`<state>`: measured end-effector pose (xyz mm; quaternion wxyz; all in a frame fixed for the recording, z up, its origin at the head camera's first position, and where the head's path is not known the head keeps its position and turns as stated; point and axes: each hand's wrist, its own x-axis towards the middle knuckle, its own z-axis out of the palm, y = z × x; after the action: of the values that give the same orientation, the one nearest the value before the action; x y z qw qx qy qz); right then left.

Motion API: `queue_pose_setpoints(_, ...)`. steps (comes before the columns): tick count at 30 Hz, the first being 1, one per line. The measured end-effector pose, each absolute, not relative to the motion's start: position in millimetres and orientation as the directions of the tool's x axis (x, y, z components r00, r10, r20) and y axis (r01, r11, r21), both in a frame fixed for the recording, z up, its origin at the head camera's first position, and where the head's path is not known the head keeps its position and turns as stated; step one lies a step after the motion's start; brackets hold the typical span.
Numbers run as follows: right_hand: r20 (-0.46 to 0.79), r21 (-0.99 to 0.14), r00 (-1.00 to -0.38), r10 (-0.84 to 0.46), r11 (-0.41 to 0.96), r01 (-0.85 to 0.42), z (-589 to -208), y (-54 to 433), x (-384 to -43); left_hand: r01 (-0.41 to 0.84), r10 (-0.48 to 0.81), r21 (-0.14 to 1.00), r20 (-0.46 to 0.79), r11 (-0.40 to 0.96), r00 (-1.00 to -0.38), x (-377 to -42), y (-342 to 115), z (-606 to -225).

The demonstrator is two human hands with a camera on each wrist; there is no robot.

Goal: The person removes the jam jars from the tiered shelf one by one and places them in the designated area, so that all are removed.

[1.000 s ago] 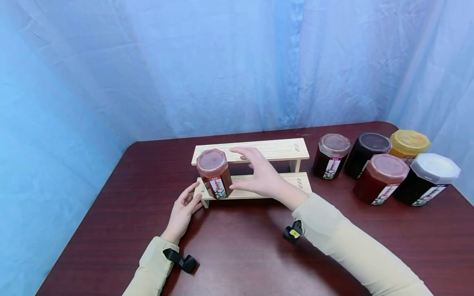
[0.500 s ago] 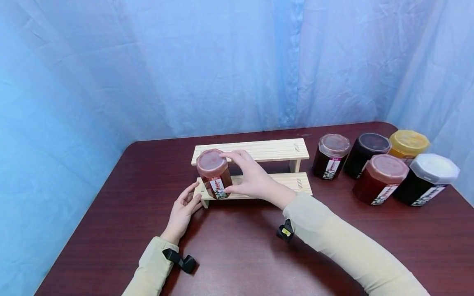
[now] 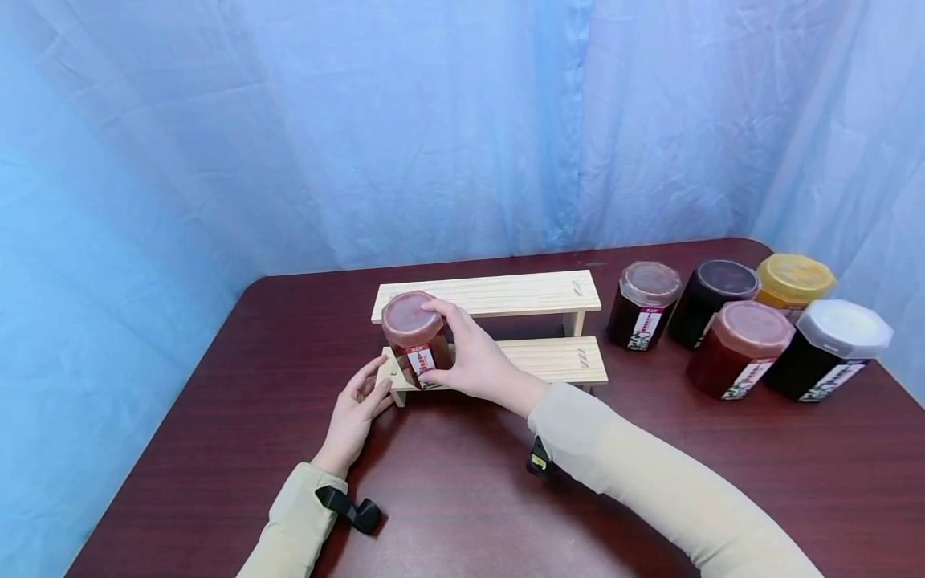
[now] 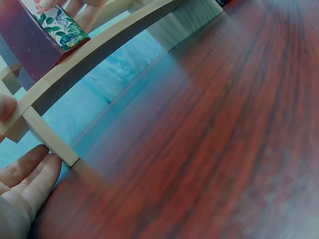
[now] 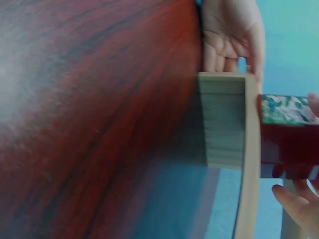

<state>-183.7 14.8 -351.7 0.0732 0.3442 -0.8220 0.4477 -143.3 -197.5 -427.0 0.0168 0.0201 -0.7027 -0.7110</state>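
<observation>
A red-brown jar (image 3: 413, 323) with an octagonal lid and a printed label stands at the left end of the lower board of a two-tier wooden rack (image 3: 552, 361). My right hand (image 3: 480, 361) reaches round the jar's right side, thumb on the label and a finger at the lid. In the right wrist view, fingertips (image 5: 294, 204) show beside the dark red jar (image 5: 289, 149). My left hand (image 3: 357, 413) holds the rack's left end. The left wrist view shows the thumb at the board's edge and the fingers (image 4: 37, 174) against the wooden leg (image 4: 52, 137).
On the right of the dark red table (image 3: 470, 498) stand several more jars: a dark one (image 3: 643, 309), a purple-lidded one (image 3: 711, 301), a yellow one (image 3: 795, 277), a red one (image 3: 740, 349) and a white-lidded one (image 3: 831, 349). A blue curtain (image 3: 433, 136) hangs behind.
My right hand has moved left and closed its thumb and fingers onto the jar. The jar and the left hand have stayed practically in place.
</observation>
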Motion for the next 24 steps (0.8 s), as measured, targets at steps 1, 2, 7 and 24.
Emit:
queue_pose_setpoints(1, 0.431, -0.689, -0.757, -0.490, 0.364, -0.628, -352.6, 13.7, -183.3, -0.004, -0.053, 1.000, -0.004, -0.010, -0.999, -143.4, -197.4, -426.7)
queue_pose_setpoints(2, 0.433, -0.692, -0.762, -0.481, 0.364, -0.623, -353.3, 12.7, -182.6, -0.004, -0.053, 1.000, -0.004, -0.009, -0.999, -143.3, -197.3, -426.4)
queue_pose_setpoints(7, 0.435, -0.709, -0.785, -0.442, 0.369, -0.601, -356.4, 9.2, -180.3, -0.005, -0.046, 1.000, -0.005, -0.002, -0.999, -143.4, -197.4, -426.2)
queue_pose_setpoints(24, 0.498, -0.665, -0.784, -0.370, 0.417, -0.619, -366.2, -0.1, -179.5, -0.013, -0.056, 1.000, -0.014, -0.007, -0.998, -142.9, -196.8, -425.9)
